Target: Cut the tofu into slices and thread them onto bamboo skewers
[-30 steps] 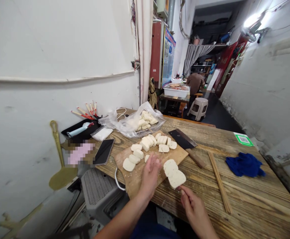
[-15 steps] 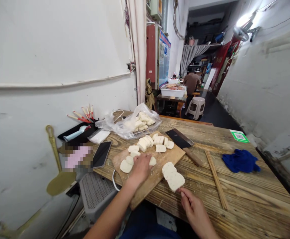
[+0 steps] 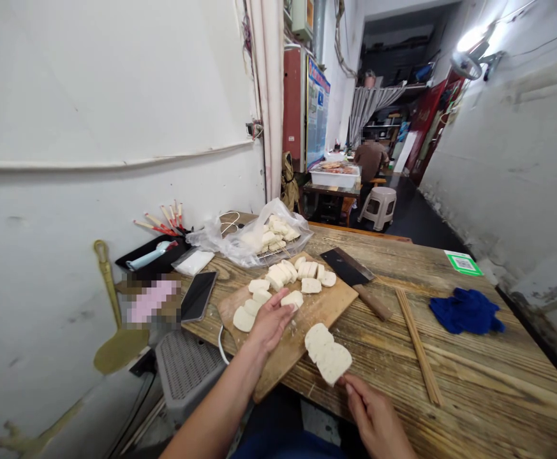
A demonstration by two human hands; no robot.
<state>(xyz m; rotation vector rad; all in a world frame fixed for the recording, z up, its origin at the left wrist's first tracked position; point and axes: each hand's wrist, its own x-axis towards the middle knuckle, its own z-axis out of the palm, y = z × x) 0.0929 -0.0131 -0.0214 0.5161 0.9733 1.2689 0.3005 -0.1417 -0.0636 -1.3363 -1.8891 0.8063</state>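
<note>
A long table of brown, streaky-grained wood [image 3: 512, 395]. On it, towards the left, lies a pale wooden cutting board [image 3: 328, 306]; left of that, a dark-screened phone [image 3: 198, 297]; behind, a crumpled clear plastic bag [image 3: 218, 237]. To the board's right: a black-bladed, wooden-handled cleaver [image 3: 348, 264], thin tan sticks [image 3: 419, 347], a bunched blue cloth [image 3: 467, 311]. A black tray [image 3: 169, 262] apparently rests at the far left.

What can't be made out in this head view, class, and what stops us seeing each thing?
All in the head view:
- What the right hand grips below the slices: mostly covered by its fingers.
- Pink item: blurred into blocks.
- Far person: their hands are hidden by their body.
- Card: its code is too small to read.
</note>
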